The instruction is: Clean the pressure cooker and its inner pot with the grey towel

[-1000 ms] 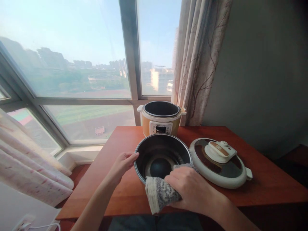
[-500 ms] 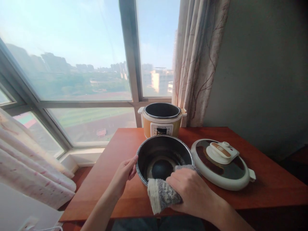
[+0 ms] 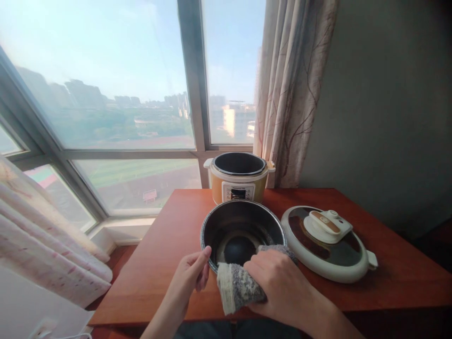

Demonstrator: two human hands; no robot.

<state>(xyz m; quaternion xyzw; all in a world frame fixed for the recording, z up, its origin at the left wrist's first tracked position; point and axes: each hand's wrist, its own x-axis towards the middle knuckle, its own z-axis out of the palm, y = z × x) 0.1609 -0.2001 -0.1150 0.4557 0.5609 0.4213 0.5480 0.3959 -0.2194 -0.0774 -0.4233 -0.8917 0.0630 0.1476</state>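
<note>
A dark inner pot (image 3: 243, 219) stands on the table with its open mouth facing me. My left hand (image 3: 192, 273) is at its near left rim, thumb on the edge and fingers curled below it outside. A grey, textured cloth (image 3: 238, 288) is gripped in my right hand (image 3: 278, 278) and draped over the near right rim, part of it hanging in front. Right behind the pot is the yellow and white electric cooker (image 3: 238, 183), lidless. To the right lies its round lid (image 3: 326, 242), handle up.
The wooden table (image 3: 158, 263) ends close in front of me. Large windows (image 3: 127, 94) rise behind it, with a curtain (image 3: 293, 94) at the back and another curtain (image 3: 45, 245) at left. A grey wall (image 3: 381, 117) is on the right.
My left hand has slid along the pot's rim, from the left side toward the near edge and me. The right hand and cloth have hardly shifted on the rim.
</note>
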